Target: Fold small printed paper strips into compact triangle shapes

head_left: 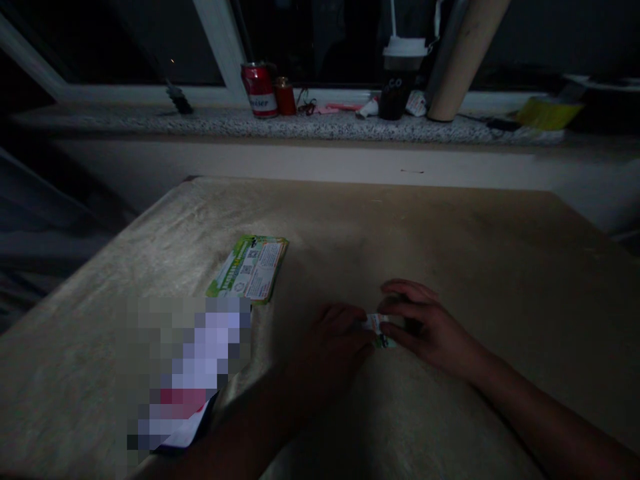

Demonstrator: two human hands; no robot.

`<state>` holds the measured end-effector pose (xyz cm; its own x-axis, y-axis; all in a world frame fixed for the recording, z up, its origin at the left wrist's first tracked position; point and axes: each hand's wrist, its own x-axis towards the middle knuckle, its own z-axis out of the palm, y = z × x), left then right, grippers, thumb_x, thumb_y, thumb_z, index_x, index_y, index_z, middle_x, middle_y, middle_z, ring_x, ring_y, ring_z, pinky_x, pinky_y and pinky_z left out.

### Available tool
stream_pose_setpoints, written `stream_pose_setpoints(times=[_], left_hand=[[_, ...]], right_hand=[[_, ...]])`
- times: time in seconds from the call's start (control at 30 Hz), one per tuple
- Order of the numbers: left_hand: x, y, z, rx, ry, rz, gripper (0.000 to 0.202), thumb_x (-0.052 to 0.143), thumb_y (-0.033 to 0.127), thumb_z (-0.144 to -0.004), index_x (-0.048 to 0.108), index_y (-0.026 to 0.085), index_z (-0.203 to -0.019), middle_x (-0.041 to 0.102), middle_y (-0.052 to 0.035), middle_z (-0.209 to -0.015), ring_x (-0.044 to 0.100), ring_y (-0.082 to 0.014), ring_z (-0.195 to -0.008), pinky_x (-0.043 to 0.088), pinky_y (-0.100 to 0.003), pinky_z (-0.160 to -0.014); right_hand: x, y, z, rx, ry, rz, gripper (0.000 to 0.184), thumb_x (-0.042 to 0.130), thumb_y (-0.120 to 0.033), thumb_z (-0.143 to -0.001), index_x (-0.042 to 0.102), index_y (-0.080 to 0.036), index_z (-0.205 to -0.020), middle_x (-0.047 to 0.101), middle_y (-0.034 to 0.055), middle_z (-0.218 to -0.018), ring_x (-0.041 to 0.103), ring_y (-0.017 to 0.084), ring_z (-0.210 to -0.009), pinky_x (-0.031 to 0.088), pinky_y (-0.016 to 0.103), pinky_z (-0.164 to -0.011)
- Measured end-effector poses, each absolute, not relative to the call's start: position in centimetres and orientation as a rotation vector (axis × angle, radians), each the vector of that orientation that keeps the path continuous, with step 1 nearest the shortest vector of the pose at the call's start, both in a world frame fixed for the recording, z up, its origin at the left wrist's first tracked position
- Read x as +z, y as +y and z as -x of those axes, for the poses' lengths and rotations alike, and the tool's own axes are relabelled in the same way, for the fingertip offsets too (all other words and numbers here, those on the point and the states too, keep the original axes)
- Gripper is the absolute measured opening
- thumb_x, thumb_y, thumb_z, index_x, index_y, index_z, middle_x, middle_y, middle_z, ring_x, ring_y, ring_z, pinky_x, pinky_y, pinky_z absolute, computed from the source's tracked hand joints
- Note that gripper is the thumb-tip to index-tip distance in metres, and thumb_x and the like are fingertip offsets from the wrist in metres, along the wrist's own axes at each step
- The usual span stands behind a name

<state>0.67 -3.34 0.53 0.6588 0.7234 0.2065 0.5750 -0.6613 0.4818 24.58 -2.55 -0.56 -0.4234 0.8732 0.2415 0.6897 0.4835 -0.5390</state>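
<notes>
Between my hands a small printed piece of paper (pixel 379 325), white and green and apparently folded, lies on the table. My left hand (pixel 340 340) covers its left part, fingers close together and thumb along the near edge. From the other side my right hand (pixel 425 323) reaches over the paper's right edge, with a gap between its thumb and curved fingers. Further left lies a stack of green and white printed leaflets (pixel 255 270). Dim light hides much of the detail at the fingertips.
A phone-like object with a lit, pixelated screen (pixel 205 360) lies by my left forearm. The beige-covered table (pixel 325 220) meets a wall below a speckled windowsill (pixel 210 125). On the sill stand a red can (pixel 259 90), a lidded cup (pixel 397 83) and yellow tape (pixel 550 113).
</notes>
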Motion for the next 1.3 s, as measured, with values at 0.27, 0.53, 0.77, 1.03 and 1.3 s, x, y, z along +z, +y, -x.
stream_pose_setpoints(times=[0.27,0.53,0.77,1.03,1.3], left_hand=[[1.2,-2.8,0.0,0.475,1.037,-2.449,0.031,0.063,0.013,-0.092,0.072,0.029,-0.117,0.066,-0.0009,-0.118,0.056,-0.0201,-0.116,0.037,-0.040,-0.104],[1.5,-2.6,0.1,0.479,1.046,-2.379,0.034,0.066,0.012,-0.088,0.071,0.029,-0.118,0.066,0.0001,-0.116,0.055,-0.0203,-0.117,0.033,-0.042,-0.108],[1.1,-2.7,-0.1,0.504,1.065,-2.347,0.027,0.063,0.013,-0.093,0.072,0.027,-0.114,0.068,0.0003,-0.113,0.057,-0.0195,-0.114,0.033,-0.042,-0.105],[0.6,-2.5,-0.4,0.514,1.091,-2.340,0.026,0.067,0.013,-0.092,0.074,0.027,-0.112,0.069,0.0009,-0.112,0.056,-0.0202,-0.112,0.034,-0.041,-0.103],[0.9,-2.8,-0.6,0.512,1.102,-2.347,0.027,0.065,0.012,-0.091,0.073,0.027,-0.113,0.069,-0.0004,-0.112,0.057,-0.0210,-0.112,0.035,-0.042,-0.103]], right_hand=[[-0.5,-2.6,-25.8,0.544,-2.336,1.266,0.035,0.077,-0.032,-0.083,0.074,-0.034,-0.117,0.059,0.0059,-0.143,0.051,0.032,-0.137,0.043,0.053,-0.111],[-0.4,-3.5,-23.9,0.359,-2.271,1.379,0.028,0.079,-0.038,-0.081,0.075,-0.029,-0.107,0.063,0.0102,-0.136,0.055,0.034,-0.131,0.042,0.056,-0.110],[-0.3,-3.6,-23.6,0.381,-2.270,1.379,0.029,0.081,-0.041,-0.079,0.073,-0.027,-0.103,0.062,0.0105,-0.137,0.056,0.034,-0.130,0.044,0.054,-0.108],[0.0,-4.1,-22.4,0.290,-2.240,1.432,0.031,0.078,-0.045,-0.081,0.067,-0.023,-0.101,0.062,0.0140,-0.132,0.057,0.035,-0.125,0.044,0.055,-0.105],[-0.1,-4.2,-22.1,0.312,-2.210,1.500,0.031,0.078,-0.045,-0.081,0.066,-0.024,-0.099,0.061,0.0129,-0.134,0.056,0.033,-0.127,0.043,0.053,-0.106]])
